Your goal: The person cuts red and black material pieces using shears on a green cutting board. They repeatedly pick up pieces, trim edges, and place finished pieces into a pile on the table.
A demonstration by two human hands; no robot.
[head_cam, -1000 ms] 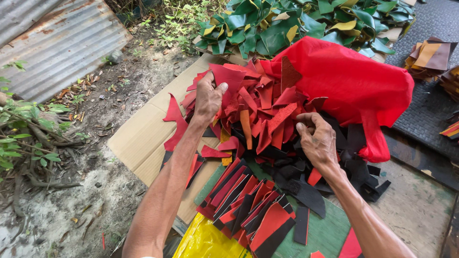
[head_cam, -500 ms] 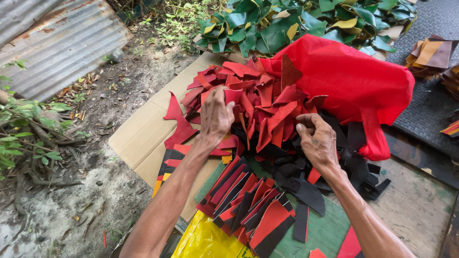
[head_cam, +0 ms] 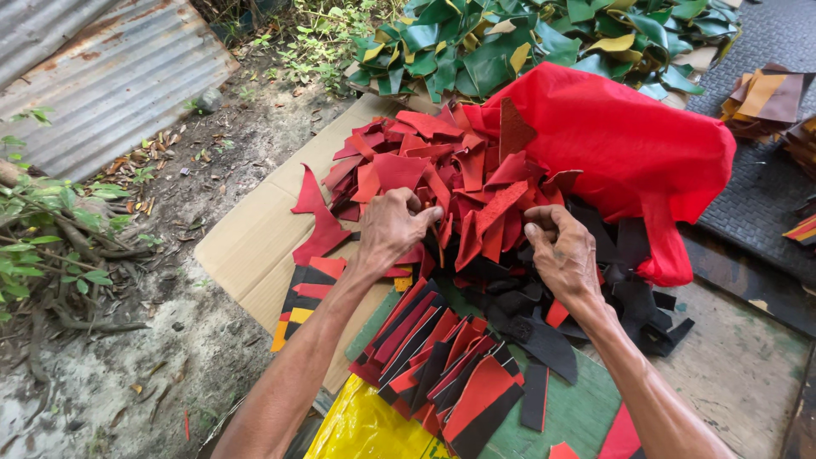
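Observation:
A heap of red leather-like scraps [head_cam: 442, 170] lies on a flattened cardboard sheet [head_cam: 255, 246]. My left hand [head_cam: 393, 228] presses into the heap's near edge with fingers curled around red scraps. Close to it on the right, my right hand [head_cam: 563, 252] is clenched among red and black scraps [head_cam: 544, 336]. A big red cloth or bag [head_cam: 629, 144] covers the heap's right side. In front of my hands sits a stack of red-and-black pieces [head_cam: 442, 365].
Green scraps [head_cam: 527, 38] are piled at the back. A yellow bag [head_cam: 365, 425] lies at the bottom. Brown pieces [head_cam: 765, 98] rest on a dark mat [head_cam: 765, 204] at right. Corrugated metal sheet [head_cam: 93, 76], bare dirt and plants [head_cam: 51, 229] are at left.
My left hand has come from the heap's upper left edge down and rightward into the scraps and closed on them. My right hand has stayed in place.

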